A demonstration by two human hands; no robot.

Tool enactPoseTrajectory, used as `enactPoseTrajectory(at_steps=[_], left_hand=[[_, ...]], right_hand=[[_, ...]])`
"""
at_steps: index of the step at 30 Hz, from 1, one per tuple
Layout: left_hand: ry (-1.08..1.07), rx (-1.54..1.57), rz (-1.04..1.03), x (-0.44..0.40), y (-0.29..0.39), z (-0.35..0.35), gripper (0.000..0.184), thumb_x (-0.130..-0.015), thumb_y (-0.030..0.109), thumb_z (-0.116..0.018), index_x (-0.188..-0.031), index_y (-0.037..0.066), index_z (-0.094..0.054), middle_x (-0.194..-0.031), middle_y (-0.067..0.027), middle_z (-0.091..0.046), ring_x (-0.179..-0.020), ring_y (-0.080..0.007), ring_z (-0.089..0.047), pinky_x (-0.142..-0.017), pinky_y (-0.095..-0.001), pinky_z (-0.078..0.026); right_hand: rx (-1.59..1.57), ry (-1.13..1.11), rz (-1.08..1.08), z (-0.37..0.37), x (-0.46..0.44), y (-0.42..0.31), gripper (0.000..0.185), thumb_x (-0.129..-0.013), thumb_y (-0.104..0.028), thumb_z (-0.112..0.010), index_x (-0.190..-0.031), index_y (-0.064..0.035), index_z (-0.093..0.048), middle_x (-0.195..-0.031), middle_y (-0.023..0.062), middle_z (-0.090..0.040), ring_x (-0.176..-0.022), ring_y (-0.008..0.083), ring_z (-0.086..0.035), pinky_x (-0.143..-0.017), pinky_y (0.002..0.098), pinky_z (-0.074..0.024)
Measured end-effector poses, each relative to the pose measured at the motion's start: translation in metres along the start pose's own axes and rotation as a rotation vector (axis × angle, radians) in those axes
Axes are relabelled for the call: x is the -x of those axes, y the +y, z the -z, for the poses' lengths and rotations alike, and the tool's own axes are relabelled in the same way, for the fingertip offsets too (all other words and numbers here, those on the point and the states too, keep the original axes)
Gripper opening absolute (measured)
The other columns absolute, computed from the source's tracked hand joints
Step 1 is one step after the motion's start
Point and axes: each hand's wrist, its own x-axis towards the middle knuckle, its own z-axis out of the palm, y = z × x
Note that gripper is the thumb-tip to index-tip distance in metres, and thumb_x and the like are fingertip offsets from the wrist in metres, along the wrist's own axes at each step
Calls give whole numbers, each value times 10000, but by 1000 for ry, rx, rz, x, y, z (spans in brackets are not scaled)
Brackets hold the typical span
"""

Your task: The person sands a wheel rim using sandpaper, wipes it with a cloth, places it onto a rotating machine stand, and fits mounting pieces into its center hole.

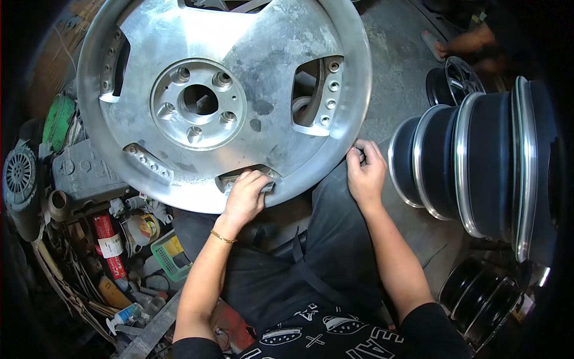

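Note:
A bare-metal car wheel rim (269,72) with bolt holes round its hub and several cut-out windows lies face up before me, over my lap. My left hand (244,194), with a chain bracelet at the wrist, reaches into the window nearest me. Its closed fingers pinch a small folded grey piece (266,187) that looks like sandpaper, pressed at the window's edge. At the rim's lower right edge is my right hand (366,173), fingers curled against the outer lip. Its fingertips are partly hidden. Dark smudges mark the metal face.
To the right, several dark wheel barrels with polished lips (466,161) stand in a row; black rims (481,299) lie below. Tools, a red can (109,245), a green box (170,257) and a motor (21,173) crowd the left. Another person's leg (472,43) shows top right.

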Motion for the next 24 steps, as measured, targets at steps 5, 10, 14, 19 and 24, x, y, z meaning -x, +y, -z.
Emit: enactPoseTrajectory(at_steps=[5,10,14,19,24], left_hand=[[3,42,-21,-8,9,-5,342,-645,-98,-608,-961,32,-623,-921,-123,-601,-917,-344,-571,-811,-413,-484],[-2,3,-44,-6,3,-3,366,-628,-105,-592,-968,26,-631,-912,-138,-606,-904,-356,-572,-798,-416,-481],[-11,-5,-51,-9,7,-2,352,-642,-98,-594,-969,29,-619,-928,-133,-595,-924,-349,-569,-807,-416,-484],[-47,-67,-27,-3,7,-1,346,-651,-98,-586,-971,30,-606,-944,-139,-583,-936,-346,-563,-824,-416,-487],[-25,-62,-50,-2,4,-3,358,-638,-94,-596,-975,29,-604,-946,-136,-581,-926,-350,-557,-821,-430,-486]], right_hand=[[12,4,-19,-1,-1,0,129,-831,-75,-629,-910,16,-673,-781,108,-607,-601,192,-539,-598,321,-460],[12,16,-5,0,-2,4,126,-822,-69,-628,-905,14,-673,-778,106,-605,-595,190,-540,-592,319,-459],[6,12,0,-1,-2,2,122,-818,-60,-624,-904,14,-672,-771,101,-599,-593,189,-536,-590,314,-457],[-4,22,-24,0,-3,1,122,-820,-62,-622,-899,18,-671,-768,101,-598,-594,184,-537,-587,316,-456],[17,22,4,-2,0,2,126,-821,-63,-620,-898,21,-674,-768,103,-600,-592,177,-538,-583,315,-455]])
